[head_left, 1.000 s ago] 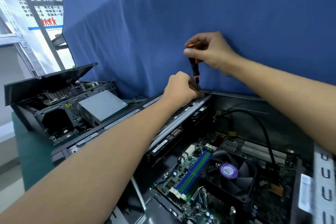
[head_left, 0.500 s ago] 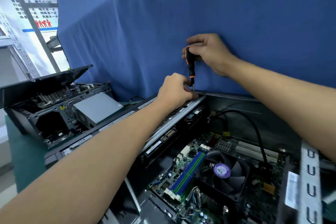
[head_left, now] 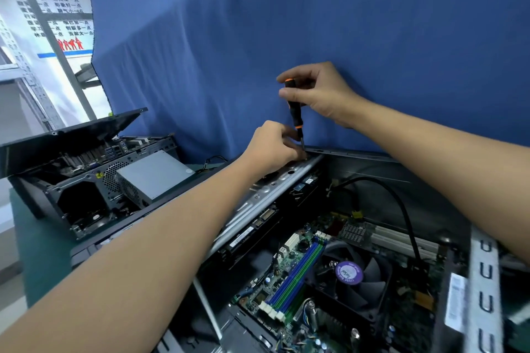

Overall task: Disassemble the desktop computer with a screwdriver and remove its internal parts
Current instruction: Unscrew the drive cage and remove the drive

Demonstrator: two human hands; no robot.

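Note:
An open desktop computer case [head_left: 358, 153] lies in front of me, its motherboard [head_left: 289, 281] and black CPU fan [head_left: 348, 274] exposed. A silver drive bracket [head_left: 269, 192] runs diagonally across the case. My right hand [head_left: 318, 92] pinches the top of a black and orange screwdriver [head_left: 294, 112], which stands upright with its tip at the far end of the bracket. My left hand [head_left: 272, 146] is curled around the lower shaft near the tip, resting on the bracket. The screw itself is hidden behind my left fingers.
A second opened computer [head_left: 86, 175] with a grey power supply [head_left: 155, 173] sits at the left on the green table [head_left: 37, 252]. A blue cloth [head_left: 286, 23] hangs right behind the case. A black cable [head_left: 401, 209] arcs over the motherboard.
My right hand has shifted its pinch on the handle top, as in turning. The screwdriver stays upright on the same spot and my left hand stays at its tip.

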